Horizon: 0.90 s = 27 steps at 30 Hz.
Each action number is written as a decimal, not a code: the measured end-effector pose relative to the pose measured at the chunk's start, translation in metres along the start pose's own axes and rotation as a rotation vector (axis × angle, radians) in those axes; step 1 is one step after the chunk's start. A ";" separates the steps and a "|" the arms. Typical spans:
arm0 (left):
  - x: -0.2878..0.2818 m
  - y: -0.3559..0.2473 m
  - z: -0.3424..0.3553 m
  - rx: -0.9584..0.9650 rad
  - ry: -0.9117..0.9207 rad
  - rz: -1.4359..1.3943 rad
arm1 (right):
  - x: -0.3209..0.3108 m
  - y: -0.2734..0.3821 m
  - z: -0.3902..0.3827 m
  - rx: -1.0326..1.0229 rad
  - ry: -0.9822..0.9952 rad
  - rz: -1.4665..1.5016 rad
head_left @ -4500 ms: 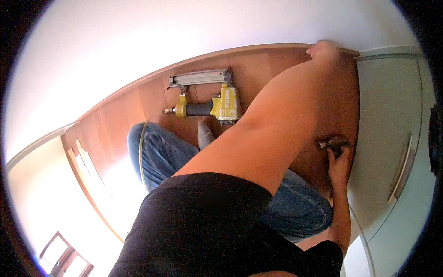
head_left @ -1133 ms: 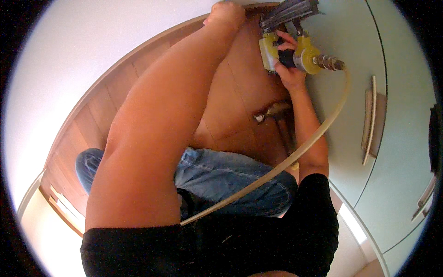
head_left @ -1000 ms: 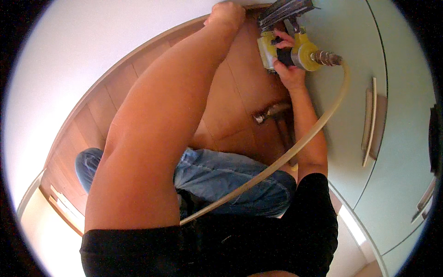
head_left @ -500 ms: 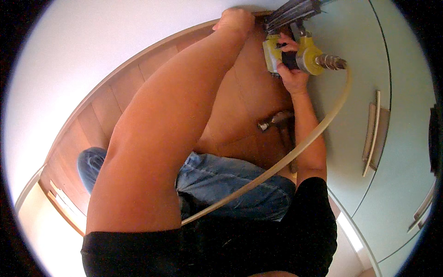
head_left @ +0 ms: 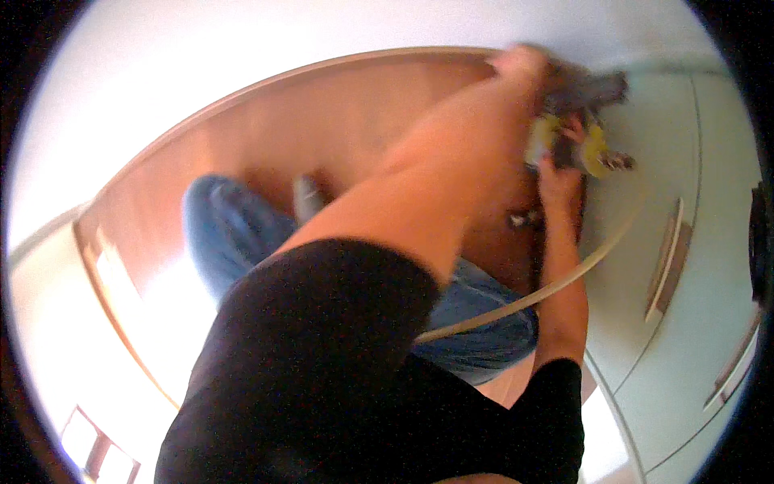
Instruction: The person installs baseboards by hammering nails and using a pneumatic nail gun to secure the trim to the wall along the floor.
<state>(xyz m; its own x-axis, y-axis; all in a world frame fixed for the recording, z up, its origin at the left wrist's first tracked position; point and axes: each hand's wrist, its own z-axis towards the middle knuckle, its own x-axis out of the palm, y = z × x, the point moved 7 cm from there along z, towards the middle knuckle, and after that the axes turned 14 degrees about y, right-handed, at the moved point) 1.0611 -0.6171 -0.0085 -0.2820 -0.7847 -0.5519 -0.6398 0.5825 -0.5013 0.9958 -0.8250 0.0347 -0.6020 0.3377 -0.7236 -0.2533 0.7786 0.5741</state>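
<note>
The view swung right; nail gun now blurred.

A yellow-and-grey nail gun with a cream hose shows against warm reddish-brown wooden flooring, beside pale mint-green cabinet doors, a white wall, blue jeans and a black shirt.

The left arm stretches far forward, its blurred left hand at full reach. The right arm is raised, right hand curled in a closed grip.
</note>
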 end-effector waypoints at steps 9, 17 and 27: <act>-0.059 0.188 -0.212 0.312 -0.098 0.292 | 0.028 0.059 -0.001 -0.373 -0.187 -0.191; -0.071 0.389 -0.235 0.113 -0.263 -0.694 | 0.083 0.130 -0.064 -0.639 -0.215 0.306; -0.064 0.331 -0.171 0.398 -0.129 -1.657 | 0.199 0.285 -0.068 -0.699 0.007 0.179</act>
<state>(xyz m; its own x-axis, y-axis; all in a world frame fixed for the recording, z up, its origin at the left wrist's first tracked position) 0.7454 -0.4101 -0.0249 0.5184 -0.5499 0.6549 0.0429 -0.7482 -0.6621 0.7520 -0.5718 0.0806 -0.6841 0.4233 -0.5940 -0.5738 0.1904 0.7966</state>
